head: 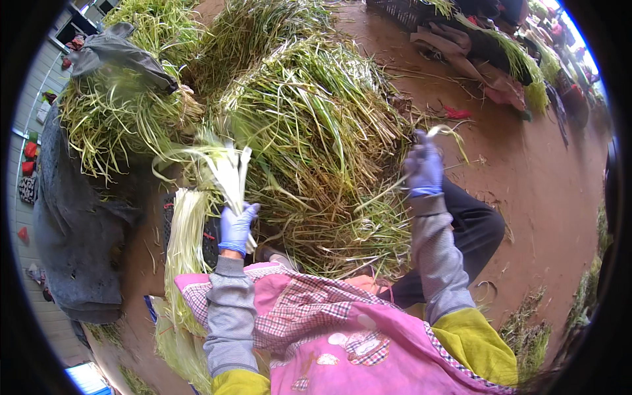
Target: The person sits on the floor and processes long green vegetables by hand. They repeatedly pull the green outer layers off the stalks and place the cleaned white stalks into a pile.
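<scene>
My left hand (236, 226), in a blue-violet glove, grips a small bunch of pale leafy stalks (228, 170). White stems fan upward from the fist, and short ends stick out below it. To the right, my gloved right hand (424, 167) is blurred, with fingers closed on a curled leaf strand (442, 129); a longer pale stalk (382, 193) slants down to the left beside it. Between and beyond the hands lies a large heap of green and yellow leafy stalks (316, 118), with brown root ends facing right. Cleaned pale stalks (185, 232) form a long bundle left of my left hand.
A black plastic crate (212, 242) is partly covered by the pale bundle. Grey cloth (74, 222) hangs at left near another leafy pile (113, 113). Red ties (456, 112) lie on the brown floor (543, 197). Other people (493, 59) and leafy bundles (535, 89) are at upper right.
</scene>
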### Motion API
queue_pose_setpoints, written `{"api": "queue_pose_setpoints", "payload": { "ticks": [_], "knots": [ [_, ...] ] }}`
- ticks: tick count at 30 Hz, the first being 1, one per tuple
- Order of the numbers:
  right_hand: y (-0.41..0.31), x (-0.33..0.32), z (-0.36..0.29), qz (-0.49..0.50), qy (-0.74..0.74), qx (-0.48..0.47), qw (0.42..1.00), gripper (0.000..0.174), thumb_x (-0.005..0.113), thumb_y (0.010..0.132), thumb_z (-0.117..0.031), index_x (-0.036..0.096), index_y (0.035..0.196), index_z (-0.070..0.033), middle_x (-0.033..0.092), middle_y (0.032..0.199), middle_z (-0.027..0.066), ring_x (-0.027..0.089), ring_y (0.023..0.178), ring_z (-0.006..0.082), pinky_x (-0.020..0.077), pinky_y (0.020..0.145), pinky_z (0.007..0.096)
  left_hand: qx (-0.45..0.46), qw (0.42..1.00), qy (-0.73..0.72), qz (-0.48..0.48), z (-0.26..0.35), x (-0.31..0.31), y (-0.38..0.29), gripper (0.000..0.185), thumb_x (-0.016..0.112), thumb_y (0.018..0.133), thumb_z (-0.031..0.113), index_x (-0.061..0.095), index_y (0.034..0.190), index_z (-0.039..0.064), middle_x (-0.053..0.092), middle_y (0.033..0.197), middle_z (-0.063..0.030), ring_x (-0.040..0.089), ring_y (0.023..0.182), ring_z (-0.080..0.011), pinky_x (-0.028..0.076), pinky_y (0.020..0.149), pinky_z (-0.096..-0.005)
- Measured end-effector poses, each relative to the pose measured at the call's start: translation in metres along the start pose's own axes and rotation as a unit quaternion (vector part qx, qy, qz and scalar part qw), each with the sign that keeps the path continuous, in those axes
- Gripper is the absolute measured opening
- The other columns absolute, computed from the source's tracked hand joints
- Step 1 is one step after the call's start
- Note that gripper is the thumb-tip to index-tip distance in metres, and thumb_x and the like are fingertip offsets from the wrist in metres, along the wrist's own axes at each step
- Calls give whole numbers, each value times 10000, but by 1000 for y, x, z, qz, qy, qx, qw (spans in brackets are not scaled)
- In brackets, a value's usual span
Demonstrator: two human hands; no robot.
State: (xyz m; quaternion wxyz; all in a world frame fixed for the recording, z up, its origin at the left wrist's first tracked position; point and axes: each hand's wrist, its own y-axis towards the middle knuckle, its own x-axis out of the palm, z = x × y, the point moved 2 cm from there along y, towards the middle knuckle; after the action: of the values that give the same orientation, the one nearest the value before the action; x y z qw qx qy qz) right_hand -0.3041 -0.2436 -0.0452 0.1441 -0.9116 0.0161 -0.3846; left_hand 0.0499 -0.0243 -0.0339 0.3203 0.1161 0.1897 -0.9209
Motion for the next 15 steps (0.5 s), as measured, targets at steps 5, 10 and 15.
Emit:
{"api": "queue_pose_setpoints", "payload": {
  "ticks": [5, 10, 15],
  "knots": [
    [-60, 67, 141, 47, 109, 250, 961, 159, 555, 874, -246, 621, 911, -106, 484, 568, -70, 360, 414, 30, 293, 371, 178, -91, 947, -236, -199, 11, 62, -42, 268, 634, 824, 232, 554, 960, 15, 627, 889, -78, 637, 732, -158, 433, 474, -221],
    [-60, 64, 199, -44, 12, 213, 976, 231, 513, 897, -214, 620, 926, -11, 568, 672, -20, 505, 570, 61, 407, 532, 166, -246, 902, -53, -350, -29, 65, -46, 197, 591, 844, 173, 549, 954, 15, 638, 745, -71, 599, 577, -114, 431, 456, -203],
    [27, -38, 134, 41, -108, 189, 975, 165, 557, 867, -228, 620, 910, -81, 620, 773, -10, 500, 590, 31, 353, 476, 155, 50, 840, 511, -177, -51, 22, -33, 183, 542, 804, 257, 545, 873, 88, 624, 701, -161, 607, 673, -364, 445, 598, -461]
  ]
}}
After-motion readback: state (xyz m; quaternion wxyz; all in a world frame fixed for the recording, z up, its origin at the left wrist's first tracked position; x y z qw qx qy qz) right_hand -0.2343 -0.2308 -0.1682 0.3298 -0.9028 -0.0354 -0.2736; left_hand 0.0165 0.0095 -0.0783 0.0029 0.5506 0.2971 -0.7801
